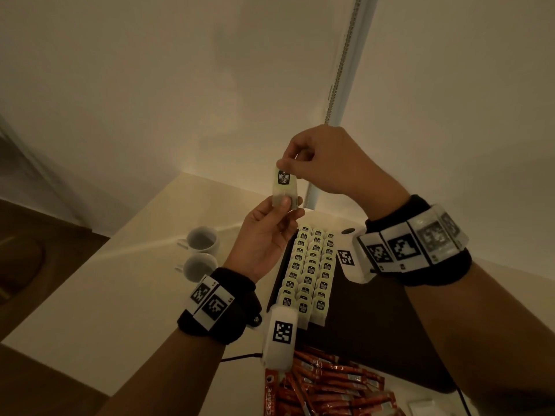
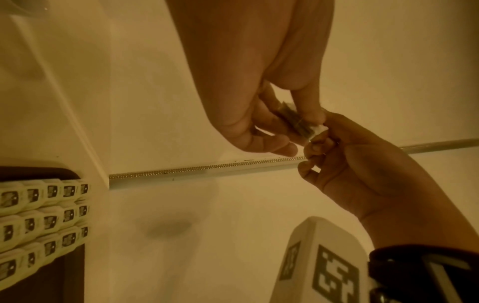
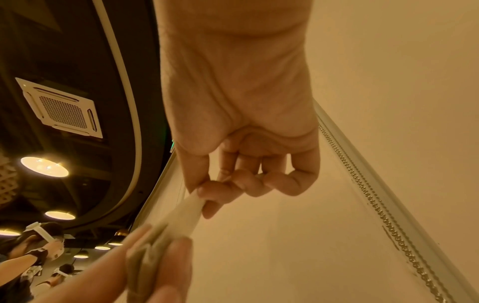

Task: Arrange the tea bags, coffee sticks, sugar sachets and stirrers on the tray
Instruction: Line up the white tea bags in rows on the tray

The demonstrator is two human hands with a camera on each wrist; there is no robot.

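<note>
A pale, soft paper tea bag (image 1: 284, 187), judged light and tearable, is being pinched top and bottom by right hand (image 1: 324, 163) and left hand (image 1: 264, 235).

Pale tea bag (image 1: 284, 187) upright in air, black label, neat rows of tea bags (image 1: 310, 271) on dark tray (image 1: 375, 325), red coffee sticks (image 1: 333, 385) heaped

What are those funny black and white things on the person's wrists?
Both arms are bare, with no sleeves. Each wrist wears a black band carrying white blocks printed with black square code patterns. The right wrist's band has several such tiles in a row. A white camera box with its own code sticks out from each band.
</note>
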